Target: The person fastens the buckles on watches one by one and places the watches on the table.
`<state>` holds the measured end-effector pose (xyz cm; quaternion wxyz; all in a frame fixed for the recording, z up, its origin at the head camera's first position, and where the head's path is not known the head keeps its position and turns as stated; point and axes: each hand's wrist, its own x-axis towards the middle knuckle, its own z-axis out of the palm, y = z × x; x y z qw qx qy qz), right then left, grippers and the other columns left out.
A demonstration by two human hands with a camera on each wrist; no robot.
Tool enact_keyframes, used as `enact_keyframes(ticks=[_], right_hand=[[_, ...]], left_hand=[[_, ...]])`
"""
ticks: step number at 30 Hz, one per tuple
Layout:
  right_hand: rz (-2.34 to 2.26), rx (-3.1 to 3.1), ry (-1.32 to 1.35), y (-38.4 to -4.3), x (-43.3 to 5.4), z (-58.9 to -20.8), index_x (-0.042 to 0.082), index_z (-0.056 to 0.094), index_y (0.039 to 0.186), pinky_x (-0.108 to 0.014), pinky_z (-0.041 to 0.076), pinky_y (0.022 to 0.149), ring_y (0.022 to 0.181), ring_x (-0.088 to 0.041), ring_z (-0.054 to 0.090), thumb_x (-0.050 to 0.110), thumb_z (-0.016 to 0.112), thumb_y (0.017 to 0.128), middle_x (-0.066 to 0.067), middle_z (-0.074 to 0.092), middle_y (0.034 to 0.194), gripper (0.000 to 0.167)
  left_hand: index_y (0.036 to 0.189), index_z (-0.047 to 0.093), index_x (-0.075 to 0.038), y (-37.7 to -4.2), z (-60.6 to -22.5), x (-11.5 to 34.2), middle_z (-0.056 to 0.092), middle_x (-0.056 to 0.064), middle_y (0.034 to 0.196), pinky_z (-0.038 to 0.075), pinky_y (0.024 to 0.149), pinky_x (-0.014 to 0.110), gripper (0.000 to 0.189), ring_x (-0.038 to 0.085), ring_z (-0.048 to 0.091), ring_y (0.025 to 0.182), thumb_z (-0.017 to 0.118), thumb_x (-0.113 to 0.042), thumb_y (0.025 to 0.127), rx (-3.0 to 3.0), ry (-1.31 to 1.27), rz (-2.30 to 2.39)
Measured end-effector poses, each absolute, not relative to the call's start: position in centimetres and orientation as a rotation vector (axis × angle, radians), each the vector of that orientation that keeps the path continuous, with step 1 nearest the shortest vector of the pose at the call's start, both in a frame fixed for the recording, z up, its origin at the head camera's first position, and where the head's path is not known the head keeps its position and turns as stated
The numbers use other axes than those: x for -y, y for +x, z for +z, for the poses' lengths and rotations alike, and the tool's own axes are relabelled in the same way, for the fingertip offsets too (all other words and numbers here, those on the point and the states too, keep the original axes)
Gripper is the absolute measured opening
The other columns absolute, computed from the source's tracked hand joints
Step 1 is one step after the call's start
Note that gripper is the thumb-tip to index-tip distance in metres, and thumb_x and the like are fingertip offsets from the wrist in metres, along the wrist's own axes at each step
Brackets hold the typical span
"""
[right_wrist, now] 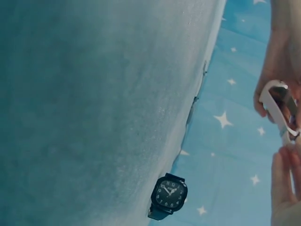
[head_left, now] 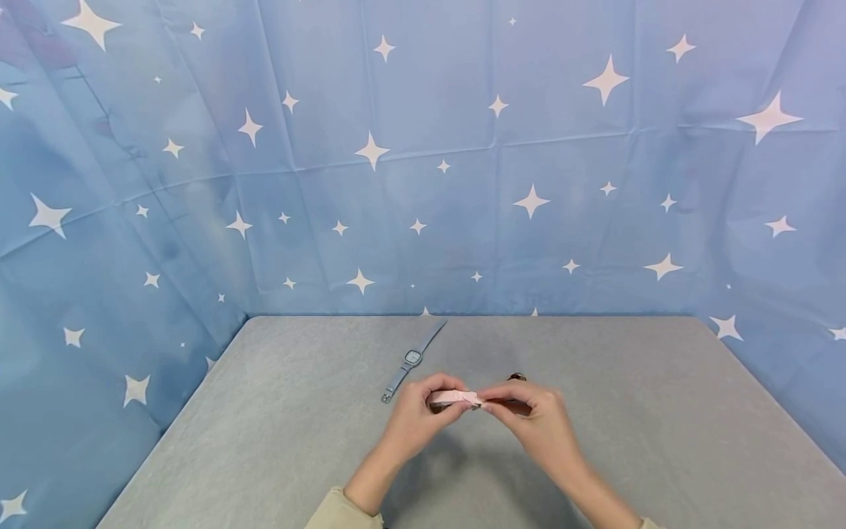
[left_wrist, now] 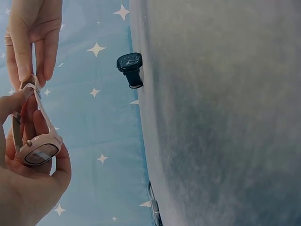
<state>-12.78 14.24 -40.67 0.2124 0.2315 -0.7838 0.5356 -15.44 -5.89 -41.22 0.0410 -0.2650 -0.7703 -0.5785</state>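
Observation:
A pale pink wristwatch (head_left: 452, 397) is held up above the table between both hands. My left hand (head_left: 411, 420) grips it with the thumb and fingers around its case and band; the watch face (left_wrist: 41, 154) tilts downward in the left wrist view. My right hand (head_left: 540, 425) pinches the strap by the buckle, where the two strap ends meet. The band (right_wrist: 274, 106) bends into a loop in the right wrist view. The fingertips partly cover the buckle.
A light blue watch (head_left: 413, 358) lies stretched out on the grey table (head_left: 297, 411), left of the hands. Behind the right hand is a black watch (right_wrist: 169, 193), mostly hidden in the head view. A blue star-patterned cloth (head_left: 456, 191) hangs behind the table and along its sides.

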Motion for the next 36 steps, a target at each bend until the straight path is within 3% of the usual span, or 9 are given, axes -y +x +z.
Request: enact_keyframes(ticks=[9, 14, 20, 27, 33, 36], right_hand=[[1.249, 2.204, 0.787, -12.8, -14.2, -40.7, 0.017, 0.075, 0.106, -0.017, 0.058, 0.074, 0.084, -0.006, 0.071, 0.003, 0.079, 0.080, 0.005, 0.074, 0.093, 0.030], [1.202, 2.185, 0.802, -12.7, -14.0, -40.5, 0.017, 0.076, 0.103, -0.015, 0.057, 0.072, 0.079, -0.004, 0.069, 0.002, 0.080, 0.079, 0.005, 0.074, 0.089, 0.028], [1.132, 2.220, 0.719, -12.6, -14.1, -40.3, 0.019, 0.076, 0.098, -0.015, 0.056, 0.066, 0.075, 0.000, 0.067, 0.001, 0.081, 0.077, 0.010, 0.071, 0.086, 0.028], [0.996, 2.218, 0.696, -12.5, -13.9, -40.0, 0.020, 0.076, 0.094, -0.008, 0.051, 0.063, 0.070, 0.005, 0.059, 0.001, 0.083, 0.074, 0.013, 0.069, 0.082, 0.028], [0.858, 2.210, 0.704, -12.6, -13.8, -40.0, 0.021, 0.076, 0.092, -0.007, 0.045, 0.061, 0.069, 0.005, 0.058, 0.004, 0.086, 0.071, 0.014, 0.070, 0.082, 0.029], [0.809, 2.217, 0.717, -12.6, -13.7, -40.2, 0.021, 0.076, 0.092, -0.006, 0.043, 0.062, 0.070, 0.005, 0.060, 0.006, 0.087, 0.070, 0.014, 0.071, 0.084, 0.029]], left_hand=[[0.100, 0.073, -0.012, -15.5, -41.4, 5.9, 0.073, 0.008, 0.100, 0.053, 0.074, 0.020, 0.014, 0.004, 0.061, 0.082, 0.075, -0.019, 0.089, 2.354, -0.866, -1.730], [0.102, 0.071, -0.012, -15.5, -41.6, 6.0, 0.073, 0.007, 0.100, 0.055, 0.082, 0.027, 0.016, 0.010, 0.065, 0.088, 0.074, -0.022, 0.090, 2.340, -0.875, -1.718], [0.097, 0.071, -0.018, -15.2, -41.5, 5.8, 0.070, -0.003, 0.103, 0.052, 0.091, 0.032, 0.014, 0.012, 0.064, 0.099, 0.078, -0.017, 0.086, 2.343, -0.810, -1.413], [0.090, 0.075, -0.019, -14.4, -41.0, 4.6, 0.065, -0.007, 0.092, 0.052, 0.077, 0.022, 0.014, 0.008, 0.061, 0.087, 0.084, -0.023, 0.080, 2.238, -0.764, -0.875], [0.088, 0.077, -0.018, -14.0, -40.3, 4.1, 0.064, -0.005, 0.086, 0.045, 0.068, 0.018, 0.005, 0.004, 0.057, 0.079, 0.078, -0.023, 0.087, 2.464, -0.542, -1.374], [0.087, 0.077, -0.016, -14.2, -40.1, 4.1, 0.066, -0.002, 0.088, 0.046, 0.068, 0.019, 0.005, 0.011, 0.060, 0.083, 0.077, -0.021, 0.088, 2.509, -0.457, -1.568]])
